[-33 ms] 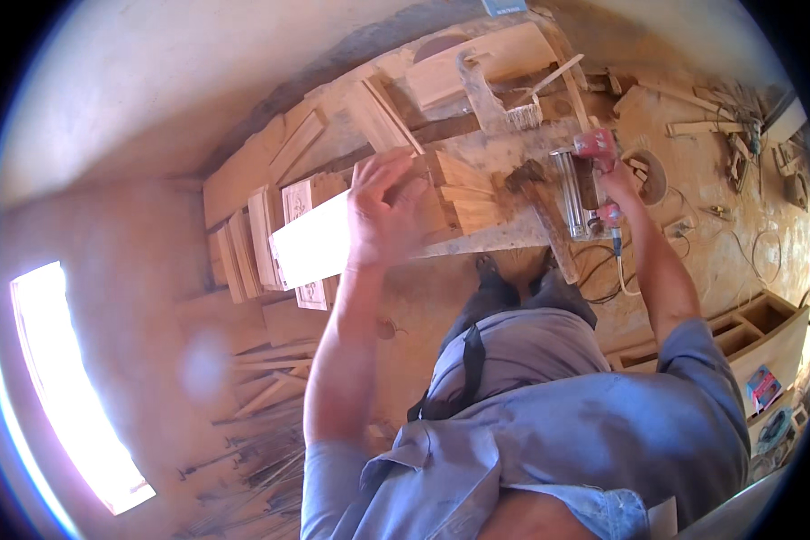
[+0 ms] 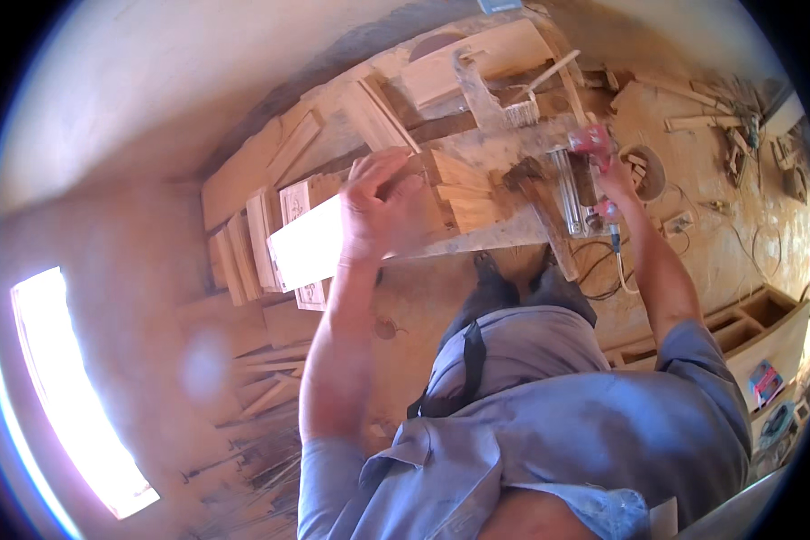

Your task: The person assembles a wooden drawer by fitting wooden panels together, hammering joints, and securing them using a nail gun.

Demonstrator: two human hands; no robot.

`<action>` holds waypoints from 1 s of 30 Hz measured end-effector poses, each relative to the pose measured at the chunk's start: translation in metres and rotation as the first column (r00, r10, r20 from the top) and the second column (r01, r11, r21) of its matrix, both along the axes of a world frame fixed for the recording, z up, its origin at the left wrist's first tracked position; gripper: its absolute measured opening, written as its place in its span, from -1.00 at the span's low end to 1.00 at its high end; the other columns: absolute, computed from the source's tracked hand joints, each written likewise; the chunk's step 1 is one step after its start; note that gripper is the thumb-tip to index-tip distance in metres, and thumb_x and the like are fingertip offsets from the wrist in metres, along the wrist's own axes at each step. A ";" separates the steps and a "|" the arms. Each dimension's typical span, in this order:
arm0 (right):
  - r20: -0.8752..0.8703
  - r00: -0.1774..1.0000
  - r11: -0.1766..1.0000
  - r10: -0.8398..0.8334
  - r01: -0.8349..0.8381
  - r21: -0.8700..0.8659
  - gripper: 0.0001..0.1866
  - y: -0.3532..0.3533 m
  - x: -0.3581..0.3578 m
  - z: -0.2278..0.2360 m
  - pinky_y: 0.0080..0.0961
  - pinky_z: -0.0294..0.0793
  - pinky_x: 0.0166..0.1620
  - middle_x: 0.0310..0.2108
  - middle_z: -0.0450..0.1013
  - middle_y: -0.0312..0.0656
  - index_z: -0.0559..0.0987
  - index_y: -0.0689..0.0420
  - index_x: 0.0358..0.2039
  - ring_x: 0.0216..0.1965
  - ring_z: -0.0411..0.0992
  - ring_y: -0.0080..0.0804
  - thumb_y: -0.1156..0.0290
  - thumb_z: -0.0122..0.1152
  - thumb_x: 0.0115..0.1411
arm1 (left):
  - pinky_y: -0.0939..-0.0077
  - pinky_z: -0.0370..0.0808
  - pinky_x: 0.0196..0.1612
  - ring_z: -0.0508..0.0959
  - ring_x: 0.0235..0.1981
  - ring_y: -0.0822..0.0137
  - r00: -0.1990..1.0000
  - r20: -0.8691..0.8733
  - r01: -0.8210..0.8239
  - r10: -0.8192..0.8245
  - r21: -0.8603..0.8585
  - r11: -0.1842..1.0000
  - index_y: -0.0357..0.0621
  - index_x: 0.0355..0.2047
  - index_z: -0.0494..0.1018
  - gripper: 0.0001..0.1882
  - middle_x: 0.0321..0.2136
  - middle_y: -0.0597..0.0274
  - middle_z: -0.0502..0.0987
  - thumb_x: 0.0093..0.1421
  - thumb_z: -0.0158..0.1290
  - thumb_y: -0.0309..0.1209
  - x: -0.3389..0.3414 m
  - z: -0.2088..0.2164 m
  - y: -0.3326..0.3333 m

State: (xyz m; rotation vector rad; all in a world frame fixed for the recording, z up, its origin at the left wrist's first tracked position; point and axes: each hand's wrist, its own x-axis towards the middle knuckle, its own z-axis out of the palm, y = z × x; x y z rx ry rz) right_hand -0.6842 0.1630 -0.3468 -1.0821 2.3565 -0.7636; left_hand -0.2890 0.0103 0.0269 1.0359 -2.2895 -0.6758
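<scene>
My left hand (image 2: 378, 202) is over a long wooden box-like piece (image 2: 463, 193), its fingers loosely bent and the thumb apart. Whether it presses on the wood is hard to tell. Strong light whitens the piece's left face (image 2: 310, 243). My right hand (image 2: 614, 180) is wrapped round the handle of a red and silver nail gun (image 2: 590, 139), which is at the right end of the workbench (image 2: 486, 238). An air hose (image 2: 617, 256) runs from the tool's near end. Between the wooden piece and the nail gun lies a hammer (image 2: 544, 216) with a wooden handle.
A brush (image 2: 520, 112) and boards (image 2: 477, 65) lie on the bench's far side. Carved panels (image 2: 297, 202) stand at its left. A bucket of wood offcuts (image 2: 652, 171) is beyond my right hand. Cords and scraps litter the floor; a compartmented wooden frame (image 2: 738, 333) is at right.
My left hand has shifted very slightly to the left. The nail gun and my right hand stay almost where they were.
</scene>
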 end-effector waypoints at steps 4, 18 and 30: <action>0.211 0.971 0.973 0.109 -0.147 0.176 -0.51 0.006 0.061 0.110 -0.01 0.58 -0.11 -0.21 0.58 0.17 0.54 0.15 0.11 -0.18 0.58 0.20 0.46 0.18 0.11 | 0.46 0.53 0.09 0.64 -0.05 0.28 0.995 0.020 0.094 -0.097 0.118 0.988 -0.34 -0.10 0.63 -0.73 -0.06 0.09 0.68 0.15 0.28 -0.62 0.017 -0.003 -0.017; -0.424 0.900 0.955 0.100 0.032 0.294 -0.64 0.003 0.243 0.052 -0.09 0.60 -0.14 -0.18 0.55 0.03 0.58 0.31 -0.09 -0.13 0.58 0.05 0.39 0.19 0.12 | 0.45 0.43 -0.37 0.47 -0.49 0.45 0.934 0.253 0.220 -0.252 0.147 0.964 -0.33 0.06 0.57 -0.60 -0.60 0.14 0.47 0.45 0.06 -0.22 0.054 0.005 -0.057; 0.081 0.855 0.833 -0.512 0.517 -0.200 -0.56 0.060 0.266 0.241 -0.26 0.51 -0.20 -0.42 0.56 0.01 0.59 0.33 -0.10 -0.30 0.58 -0.20 0.39 0.39 0.01 | 0.52 0.39 -0.33 0.44 -0.46 0.51 0.992 -0.109 0.123 -0.070 0.620 0.775 -0.44 -0.20 0.60 -0.42 -0.53 0.29 0.56 0.47 -0.01 -0.01 0.075 -0.005 -0.088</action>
